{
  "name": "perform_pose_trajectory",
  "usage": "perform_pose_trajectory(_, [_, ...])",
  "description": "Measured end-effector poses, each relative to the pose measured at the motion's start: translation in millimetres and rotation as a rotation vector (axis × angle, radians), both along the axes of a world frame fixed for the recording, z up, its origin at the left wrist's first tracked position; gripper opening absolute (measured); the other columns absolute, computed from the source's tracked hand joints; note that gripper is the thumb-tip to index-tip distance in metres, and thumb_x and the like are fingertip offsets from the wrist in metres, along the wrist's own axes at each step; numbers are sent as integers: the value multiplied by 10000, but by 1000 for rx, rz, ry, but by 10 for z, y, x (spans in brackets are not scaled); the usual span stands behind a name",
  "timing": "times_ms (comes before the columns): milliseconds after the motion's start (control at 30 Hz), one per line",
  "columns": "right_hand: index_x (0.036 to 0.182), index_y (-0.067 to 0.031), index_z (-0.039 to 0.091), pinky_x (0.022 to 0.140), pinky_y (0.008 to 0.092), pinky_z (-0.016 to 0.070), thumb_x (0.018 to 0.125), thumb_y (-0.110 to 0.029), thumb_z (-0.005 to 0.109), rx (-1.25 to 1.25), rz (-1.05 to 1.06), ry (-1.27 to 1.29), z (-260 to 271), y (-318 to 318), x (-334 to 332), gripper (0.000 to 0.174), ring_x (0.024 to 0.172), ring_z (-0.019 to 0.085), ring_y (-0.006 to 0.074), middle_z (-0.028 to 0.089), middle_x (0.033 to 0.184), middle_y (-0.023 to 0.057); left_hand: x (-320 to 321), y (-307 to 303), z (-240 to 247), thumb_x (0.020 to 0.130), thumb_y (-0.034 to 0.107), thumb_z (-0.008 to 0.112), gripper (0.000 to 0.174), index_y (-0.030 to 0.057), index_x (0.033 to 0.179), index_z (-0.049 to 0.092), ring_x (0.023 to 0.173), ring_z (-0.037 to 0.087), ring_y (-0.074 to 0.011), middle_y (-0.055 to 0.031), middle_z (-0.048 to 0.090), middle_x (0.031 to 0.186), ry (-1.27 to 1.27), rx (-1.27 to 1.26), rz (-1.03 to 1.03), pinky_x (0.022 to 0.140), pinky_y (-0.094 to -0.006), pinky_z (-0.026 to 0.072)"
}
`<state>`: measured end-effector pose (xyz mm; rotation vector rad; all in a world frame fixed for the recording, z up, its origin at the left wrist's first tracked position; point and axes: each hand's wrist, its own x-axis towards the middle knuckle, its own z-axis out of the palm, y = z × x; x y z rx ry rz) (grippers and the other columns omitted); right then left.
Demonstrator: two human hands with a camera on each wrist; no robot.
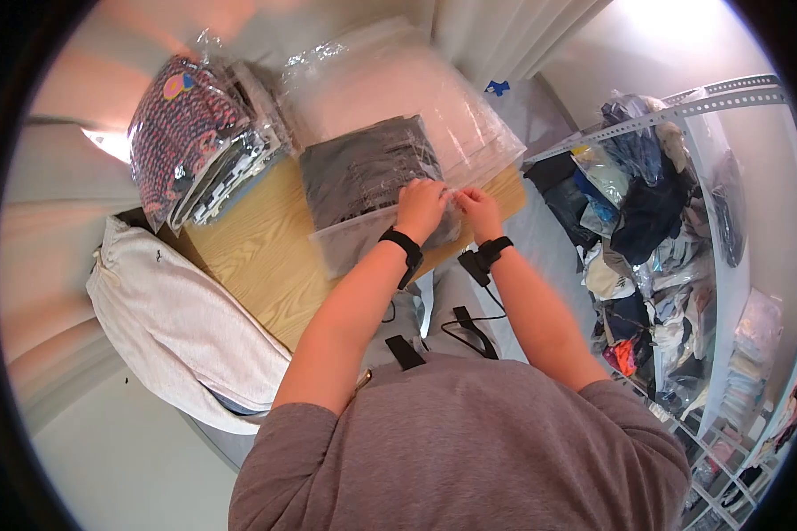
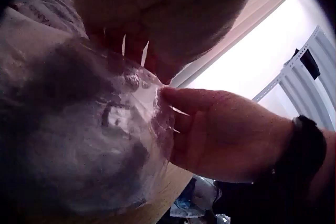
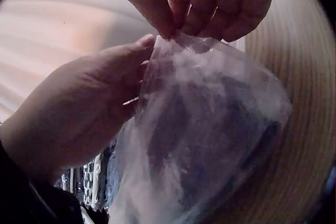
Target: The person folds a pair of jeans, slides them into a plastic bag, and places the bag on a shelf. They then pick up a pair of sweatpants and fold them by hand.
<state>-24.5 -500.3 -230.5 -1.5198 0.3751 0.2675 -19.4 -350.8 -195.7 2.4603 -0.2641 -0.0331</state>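
Note:
A dark grey folded garment (image 1: 359, 173) lies inside a clear plastic bag (image 1: 341, 243) on the wooden table, its loose edge towards the person. At the bag's near right corner, my left hand (image 1: 422, 208) pinches the edge. Right beside it, the thumb and fingers of my right hand (image 1: 479, 214) pinch the same edge. In the left wrist view, the right hand (image 2: 220, 134) holds the crinkled bag (image 2: 121, 145) from the right. Seen in the right wrist view, both hands meet at the raised edge of the bag (image 3: 210, 103), with the left hand (image 3: 84, 103) at the side.
Behind the garment lie large clear plastic bags (image 1: 381, 88). A stack of bagged patterned clothes (image 1: 195, 142) stands at the table's left, and a whitish garment (image 1: 173, 310) hangs over its near left side. Metal shelving (image 1: 726, 102) full of bagged clothes stands to the right.

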Motion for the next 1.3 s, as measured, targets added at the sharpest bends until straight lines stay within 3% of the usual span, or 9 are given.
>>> perform_pose_trajectory(233, [870,-2,593,624,239,420,853,-129,591,-18,-58,-39,-29,94,-36,129,669,518,97,574,733,0,174,-39,93,806,256,571,176,117,812,679,848,566,-251,-44,649,797,18,137,-103,742,-412,400])
perform_pose_trajectory(433, [888,-7,581,631,236,414,866,-124,575,-3,-133,-75,-70,159,61,119,673,504,96,557,730,-4,48,564,187,797,272,577,178,134,793,690,841,567,-235,-26,656,814,27,261,-108,730,-404,395])
perform_pose_trajectory(700, [891,1,580,613,231,404,871,-127,572,-62,-91,-66,-153,125,116,130,662,489,90,559,744,1,-607,2023,-17,802,261,579,217,72,837,681,824,576,-301,-101,629,824,215,152,199,695,-402,441])
perform_pose_trajectory(867, [891,-4,578,590,236,408,877,-133,565,-61,-97,-45,-225,155,108,130,646,487,84,558,736,1,-727,2065,-64,822,248,570,218,60,836,680,829,579,-307,-115,619,820,242,190,322,690,-407,445])
perform_pose_trajectory(967, [917,-23,591,604,215,408,893,-164,553,-87,-74,-3,-252,111,110,148,681,496,63,561,761,-18,-809,2071,-16,837,244,562,237,49,924,665,880,571,-321,-137,621,916,432,75,429,732,-409,442])
perform_pose_trajectory(1033, [937,-19,590,604,218,409,896,-196,550,-76,-82,-17,-249,27,72,186,681,500,69,565,770,-10,-920,2086,-49,852,266,559,328,37,1083,597,939,549,-357,-158,600,1037,-37,144,421,801,-410,435])
perform_pose_trajectory(1100, [957,-16,590,604,221,410,899,-228,546,-66,-98,-29,-221,-39,-23,224,681,503,74,570,780,-3,-1094,2032,-3,852,290,567,389,27,1139,547,959,541,-368,-177,583,1072,-121,192,345,830,-415,428])
perform_pose_trajectory(1167, [978,19,577,619,246,437,885,-276,567,-249,35,16,-127,-91,-224,310,694,554,123,616,810,61,-1306,1907,-61,852,314,574,459,17,1195,498,979,534,-378,-196,566,1106,-202,236,264,858,-419,422])
perform_pose_trajectory(1300, [958,44,578,618,275,452,843,-406,603,-229,138,117,-63,-27,-433,465,703,548,143,598,810,69,-1425,1652,-338,869,351,566,503,-23,1191,470,1000,539,-315,-193,574,1065,129,-400,514,875,-386,407])
